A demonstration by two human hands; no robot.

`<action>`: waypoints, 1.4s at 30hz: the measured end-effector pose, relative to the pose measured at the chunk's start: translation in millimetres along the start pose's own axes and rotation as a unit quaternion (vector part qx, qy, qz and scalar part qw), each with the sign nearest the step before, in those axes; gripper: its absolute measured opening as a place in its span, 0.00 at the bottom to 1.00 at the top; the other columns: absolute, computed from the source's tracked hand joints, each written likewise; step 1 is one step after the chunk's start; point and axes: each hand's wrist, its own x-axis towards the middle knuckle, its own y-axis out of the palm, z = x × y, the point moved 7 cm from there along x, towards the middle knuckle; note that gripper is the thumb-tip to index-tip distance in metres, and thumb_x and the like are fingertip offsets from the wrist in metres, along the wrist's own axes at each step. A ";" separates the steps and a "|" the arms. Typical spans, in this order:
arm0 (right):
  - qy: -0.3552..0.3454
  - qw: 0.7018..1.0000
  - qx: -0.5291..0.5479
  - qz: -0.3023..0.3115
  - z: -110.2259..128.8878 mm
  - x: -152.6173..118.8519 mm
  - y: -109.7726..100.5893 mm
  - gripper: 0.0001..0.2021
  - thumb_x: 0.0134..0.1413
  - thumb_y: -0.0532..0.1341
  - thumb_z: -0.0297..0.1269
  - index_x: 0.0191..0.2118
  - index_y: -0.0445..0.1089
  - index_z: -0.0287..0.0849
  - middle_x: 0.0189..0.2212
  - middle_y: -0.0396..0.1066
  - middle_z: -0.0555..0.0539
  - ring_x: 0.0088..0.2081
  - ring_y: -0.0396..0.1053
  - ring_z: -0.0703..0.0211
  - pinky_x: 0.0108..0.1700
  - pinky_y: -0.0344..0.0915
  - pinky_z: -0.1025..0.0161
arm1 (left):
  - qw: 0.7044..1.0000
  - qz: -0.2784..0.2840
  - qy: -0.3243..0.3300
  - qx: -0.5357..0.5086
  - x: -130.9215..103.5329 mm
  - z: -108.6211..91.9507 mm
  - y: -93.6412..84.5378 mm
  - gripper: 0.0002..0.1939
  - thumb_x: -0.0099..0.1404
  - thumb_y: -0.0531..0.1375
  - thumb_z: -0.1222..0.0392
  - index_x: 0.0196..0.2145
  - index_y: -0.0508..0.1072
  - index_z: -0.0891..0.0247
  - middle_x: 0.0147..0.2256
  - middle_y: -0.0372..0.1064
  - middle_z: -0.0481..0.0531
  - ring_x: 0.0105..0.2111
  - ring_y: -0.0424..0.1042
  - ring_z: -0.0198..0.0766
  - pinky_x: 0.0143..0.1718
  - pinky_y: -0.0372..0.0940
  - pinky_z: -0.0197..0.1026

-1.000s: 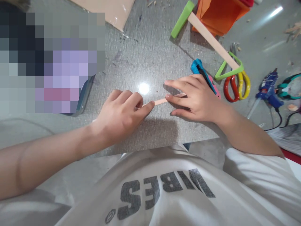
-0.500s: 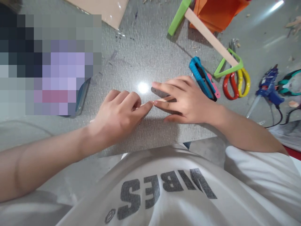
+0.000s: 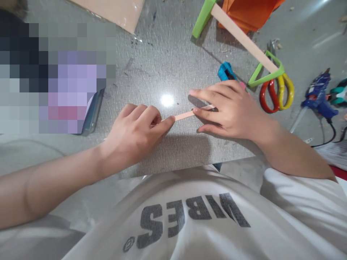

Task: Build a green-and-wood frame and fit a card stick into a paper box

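1. The pale strip (image 3: 184, 116) is between the 2 hands, near the middle of the table's (image 3: 146, 155) near edge. Its bare middle shows; both of its ends are hidden.
2. The left hand (image 3: 132, 128) is grasping the strip's left part, fingers curled and thumb laid along it. How hard it grips, I cannot tell.
3. The right hand (image 3: 234, 112) is spread and unclenched, its index fingertip on the strip and its thumb apart from it on the near side.
4. As far as can be judged, this strip is being handled by fingers alone: no tool touches its visible part, and nothing green is fixed there. What is left to do on it cannot be told.
5. Farther right, a pale stick (image 3: 244, 38) already has 2 green pieces, 1 at each end; the right-hand one is a triangle (image 3: 267, 77) over the scissors (image 3: 269, 97).
6. The blue cutter (image 3: 226, 71) is partly hidden by the right hand; the glue gun (image 3: 318, 94) lies far to the right, in neither hand.
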 end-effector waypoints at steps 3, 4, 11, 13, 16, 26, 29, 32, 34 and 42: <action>0.003 1.000 0.012 0.015 4.1 5.0 1.9 0.27 0.82 0.66 0.56 0.76 0.79 0.54 0.84 0.68 0.41 0.72 0.70 0.28 0.74 0.64 0.26 | 1.000 0.007 0.003 0.026 1.4 -3.3 6.6 0.27 0.83 0.55 0.68 0.66 0.84 0.44 0.43 0.82 0.58 0.40 0.81 0.52 0.45 0.74 0.57; 0.002 1.000 0.017 0.017 5.7 7.0 3.1 0.27 0.82 0.66 0.56 0.76 0.79 0.54 0.84 0.67 0.42 0.72 0.70 0.28 0.74 0.64 0.26 | 0.999 0.010 0.005 0.033 2.2 -4.4 8.4 0.28 0.82 0.55 0.68 0.67 0.84 0.44 0.43 0.82 0.58 0.40 0.81 0.52 0.45 0.74 0.57; -0.013 1.000 0.024 -0.013 10.4 12.5 11.3 0.26 0.85 0.62 0.58 0.73 0.79 0.49 0.84 0.67 0.40 0.73 0.69 0.31 0.72 0.64 0.30 | 1.000 0.012 -0.001 0.027 4.5 -6.9 -1.3 0.23 0.84 0.57 0.65 0.64 0.86 0.47 0.46 0.84 0.58 0.42 0.82 0.52 0.48 0.75 0.58; -0.014 1.000 0.020 -0.013 8.9 11.3 11.1 0.25 0.85 0.61 0.57 0.72 0.80 0.49 0.83 0.68 0.39 0.73 0.69 0.30 0.71 0.64 0.31 | 1.000 0.012 -0.012 0.022 3.1 -6.3 -8.0 0.19 0.87 0.56 0.62 0.58 0.88 0.49 0.48 0.85 0.59 0.43 0.82 0.53 0.48 0.74 0.58; -0.018 1.000 0.020 -0.012 8.0 10.1 9.7 0.25 0.85 0.62 0.55 0.71 0.81 0.48 0.83 0.68 0.37 0.73 0.69 0.30 0.71 0.64 0.32 | 0.999 0.010 -0.031 0.014 1.0 -6.0 -13.1 0.18 0.89 0.55 0.59 0.51 0.88 0.52 0.49 0.86 0.60 0.45 0.82 0.54 0.48 0.74 0.59; -0.022 0.999 0.024 -0.009 16.0 19.6 13.0 0.24 0.85 0.62 0.54 0.73 0.80 0.50 0.86 0.64 0.41 0.74 0.67 0.30 0.74 0.63 0.30 | 1.000 0.001 0.003 0.017 5.0 -9.7 0.0 0.20 0.84 0.58 0.63 0.64 0.85 0.50 0.52 0.84 0.61 0.47 0.81 0.53 0.48 0.73 0.55; -0.012 1.000 0.010 -0.013 10.0 14.9 3.5 0.22 0.85 0.62 0.55 0.68 0.84 0.49 0.82 0.71 0.40 0.74 0.69 0.30 0.72 0.65 0.31 | 1.000 -0.002 0.010 0.019 1.7 -7.8 -4.0 0.15 0.83 0.61 0.63 0.56 0.88 0.52 0.49 0.84 0.60 0.44 0.81 0.52 0.46 0.72 0.55; 0.009 1.000 -0.004 -0.018 -1.5 7.7 -4.4 0.21 0.85 0.62 0.55 0.65 0.87 0.51 0.78 0.76 0.40 0.71 0.72 0.31 0.69 0.67 0.31 | 0.999 -0.009 0.014 0.043 -2.1 -8.0 -7.9 0.13 0.81 0.60 0.64 0.49 0.87 0.55 0.44 0.85 0.59 0.38 0.79 0.50 0.42 0.70 0.54; 0.025 0.999 -0.002 -0.029 -10.1 4.4 -6.6 0.21 0.85 0.62 0.56 0.65 0.87 0.54 0.74 0.80 0.41 0.69 0.75 0.32 0.68 0.67 0.32 | 0.998 -0.021 0.006 0.061 -3.0 -8.1 -10.5 0.13 0.81 0.60 0.63 0.49 0.86 0.56 0.42 0.85 0.59 0.36 0.78 0.50 0.39 0.70 0.53; 0.051 0.997 0.019 -0.053 -28.1 3.2 -4.2 0.24 0.88 0.55 0.56 0.67 0.86 0.53 0.55 0.88 0.41 0.57 0.80 0.38 0.62 0.70 0.40 | 0.998 0.015 -0.055 0.011 1.5 -1.0 -19.0 0.14 0.81 0.58 0.60 0.50 0.86 0.55 0.44 0.86 0.58 0.36 0.81 0.49 0.36 0.70 0.51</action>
